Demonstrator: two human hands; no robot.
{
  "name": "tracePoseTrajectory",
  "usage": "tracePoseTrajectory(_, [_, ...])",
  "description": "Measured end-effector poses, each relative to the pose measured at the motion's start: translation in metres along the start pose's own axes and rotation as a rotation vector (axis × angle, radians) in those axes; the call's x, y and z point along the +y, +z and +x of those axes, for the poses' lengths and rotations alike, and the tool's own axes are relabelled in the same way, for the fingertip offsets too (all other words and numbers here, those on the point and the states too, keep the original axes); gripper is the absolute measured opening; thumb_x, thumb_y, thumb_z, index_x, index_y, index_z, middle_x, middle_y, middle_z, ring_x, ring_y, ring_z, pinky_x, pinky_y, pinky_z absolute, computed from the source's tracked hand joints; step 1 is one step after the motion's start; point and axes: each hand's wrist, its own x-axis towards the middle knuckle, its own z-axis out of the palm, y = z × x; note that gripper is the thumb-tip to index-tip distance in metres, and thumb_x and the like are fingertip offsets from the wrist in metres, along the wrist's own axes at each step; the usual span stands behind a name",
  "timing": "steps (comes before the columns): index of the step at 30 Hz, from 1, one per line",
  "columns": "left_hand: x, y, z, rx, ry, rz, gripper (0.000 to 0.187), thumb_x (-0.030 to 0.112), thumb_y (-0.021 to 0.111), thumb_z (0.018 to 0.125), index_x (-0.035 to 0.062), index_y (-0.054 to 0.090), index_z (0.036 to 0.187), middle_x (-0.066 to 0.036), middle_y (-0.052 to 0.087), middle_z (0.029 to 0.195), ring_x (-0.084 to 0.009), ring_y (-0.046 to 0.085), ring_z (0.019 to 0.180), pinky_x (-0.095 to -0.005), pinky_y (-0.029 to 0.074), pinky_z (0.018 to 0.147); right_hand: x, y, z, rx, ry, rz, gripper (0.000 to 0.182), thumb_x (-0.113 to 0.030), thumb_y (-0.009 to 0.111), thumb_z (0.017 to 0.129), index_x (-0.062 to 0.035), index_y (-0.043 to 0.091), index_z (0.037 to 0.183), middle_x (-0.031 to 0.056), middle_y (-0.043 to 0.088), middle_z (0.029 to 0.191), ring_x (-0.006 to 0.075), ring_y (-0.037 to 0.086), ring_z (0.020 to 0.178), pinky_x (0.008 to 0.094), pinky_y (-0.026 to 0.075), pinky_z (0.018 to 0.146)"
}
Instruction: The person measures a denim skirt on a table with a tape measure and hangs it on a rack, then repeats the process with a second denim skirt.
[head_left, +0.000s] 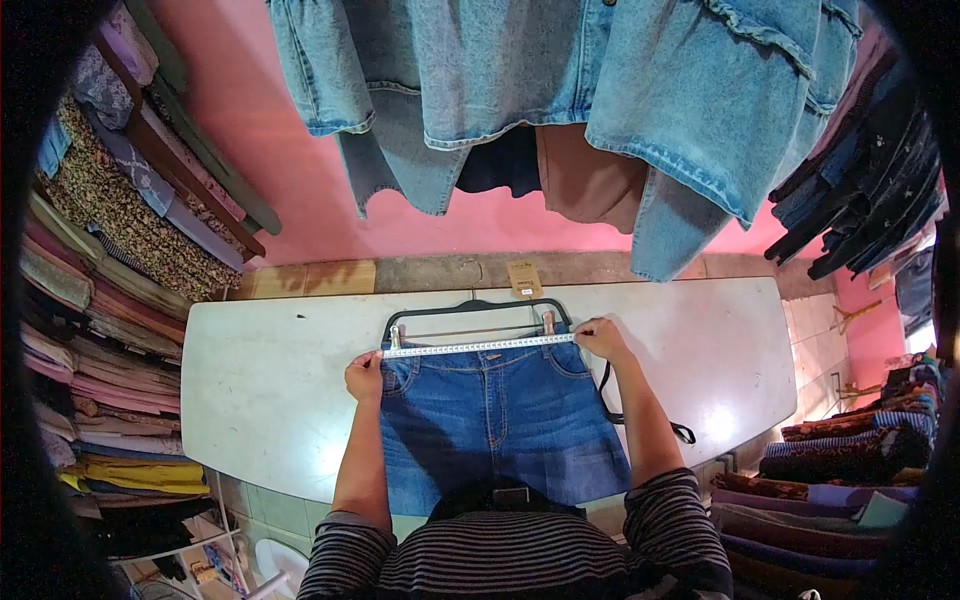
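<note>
Blue denim jeans [440,420] lie on the white table [270,380], their waistband clipped to a black hanger [480,305] with metal clips. A white measuring tape [450,349] is stretched straight across the waistband. My left hand [364,378] pinches one end of the tape at the left side of the waist. At the right side, my right hand [600,339] pinches the tape's other end. The lower part of the jeans is hidden by my body. A brown tag [523,277] sits just above the hanger.
Light-blue denim garments [510,70] hang over the table's far side. Stacks of folded clothes [110,400] stand along the left, with more folded fabric [800,520] at the lower right. Dark garments [850,170] hang at the upper right. A black strap [650,420] lies beside the jeans.
</note>
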Motion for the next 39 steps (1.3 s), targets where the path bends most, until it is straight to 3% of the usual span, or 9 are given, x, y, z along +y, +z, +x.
tracePoseTrajectory(7, [-0.023,0.006,0.012,-0.061,0.015,-0.103,0.026,0.030,0.059,0.079,0.0053,0.067,0.082,-0.008,0.065,0.071,-0.0155,0.060,0.066,-0.0270,0.045,0.064,-0.002,0.002,-0.006,-0.005,-0.030,-0.058,0.022,-0.020,0.064,0.065,-0.0072,0.066,0.083,0.0112,0.063,0.081,0.0223,0.060,0.074,0.0308,0.048,0.068])
tracePoseTrajectory(12, [-0.014,-0.017,0.002,-0.236,-0.018,-0.374,0.031,0.029,0.049,0.087,0.0021,0.064,0.092,-0.012,0.064,0.085,-0.0171,0.059,0.079,-0.0270,0.044,0.072,-0.010,0.001,-0.039,0.073,-0.088,0.251,0.047,-0.012,0.069,0.064,-0.0036,0.051,0.106,0.0124,0.059,0.088,0.0225,0.059,0.077,0.0313,0.047,0.072])
tracePoseTrajectory(18, [-0.026,-0.065,-0.048,-0.219,0.349,0.044,0.031,0.027,0.053,0.083,0.0006,0.057,0.098,-0.016,0.061,0.085,-0.0275,0.058,0.081,-0.0333,0.044,0.073,0.025,-0.066,-0.119,0.447,-0.300,-0.040,0.049,-0.009,0.068,0.066,-0.0028,0.045,0.109,0.0124,0.055,0.092,0.0196,0.057,0.079,0.0275,0.048,0.065])
tracePoseTrajectory(19, [-0.032,-0.075,-0.061,-0.155,0.413,0.131,0.030,0.027,0.054,0.082,0.0019,0.056,0.097,-0.016,0.060,0.082,-0.0301,0.057,0.079,-0.0353,0.044,0.071,0.031,-0.082,-0.138,0.451,0.038,0.294,0.045,-0.009,0.068,0.067,-0.0032,0.047,0.106,0.0114,0.056,0.091,0.0183,0.058,0.072,0.0272,0.048,0.063])
tracePoseTrajectory(23, [-0.052,-0.105,-0.097,-0.133,0.274,0.222,0.030,0.032,0.054,0.081,0.0050,0.055,0.095,-0.016,0.060,0.076,-0.0343,0.057,0.072,-0.0408,0.045,0.065,0.025,-0.141,-0.217,0.757,0.211,-0.072,0.033,-0.006,0.063,0.069,-0.0030,0.051,0.100,0.0127,0.061,0.083,0.0172,0.060,0.065,0.0284,0.048,0.059])
tracePoseTrajectory(29, [-0.053,-0.111,-0.106,-0.084,0.324,0.368,0.033,0.036,0.053,0.081,0.0038,0.053,0.073,-0.015,0.057,0.071,-0.0350,0.055,0.067,-0.0437,0.041,0.058,0.010,-0.059,-0.238,0.252,0.024,0.123,0.035,-0.004,0.060,0.071,-0.0038,0.057,0.106,0.0074,0.063,0.069,0.0125,0.058,0.065,0.0254,0.045,0.057])
tracePoseTrajectory(30, [-0.056,-0.108,-0.106,-0.039,0.367,0.366,0.031,0.035,0.053,0.081,0.0044,0.053,0.074,-0.014,0.057,0.072,-0.0344,0.055,0.068,-0.0434,0.040,0.057,-0.012,-0.041,-0.236,-0.025,0.263,0.092,0.041,-0.015,0.061,0.071,-0.0033,0.054,0.110,0.0165,0.060,0.100,0.0201,0.061,0.080,0.0301,0.047,0.072])
tracePoseTrajectory(32, [-0.056,-0.108,-0.108,0.036,0.420,0.425,0.023,0.030,0.053,0.081,0.0071,0.054,0.080,-0.011,0.058,0.076,-0.0309,0.056,0.070,-0.0420,0.038,0.059,0.022,0.032,-0.226,0.026,-0.146,0.071,0.048,-0.020,0.062,0.068,-0.0060,0.053,0.113,0.0191,0.046,0.121,0.0227,0.061,0.084,0.0312,0.046,0.075])
tracePoseTrajectory(39, [-0.049,-0.094,-0.112,0.450,0.404,0.287,0.018,0.020,0.056,0.079,0.0067,0.055,0.090,-0.011,0.055,0.082,-0.0299,0.051,0.079,-0.0415,0.037,0.067,-0.047,0.064,-0.220,0.130,-0.109,0.162,0.037,-0.030,0.063,0.075,-0.0021,0.058,0.098,0.0150,0.058,0.096,0.0243,0.060,0.079,0.0298,0.048,0.070])
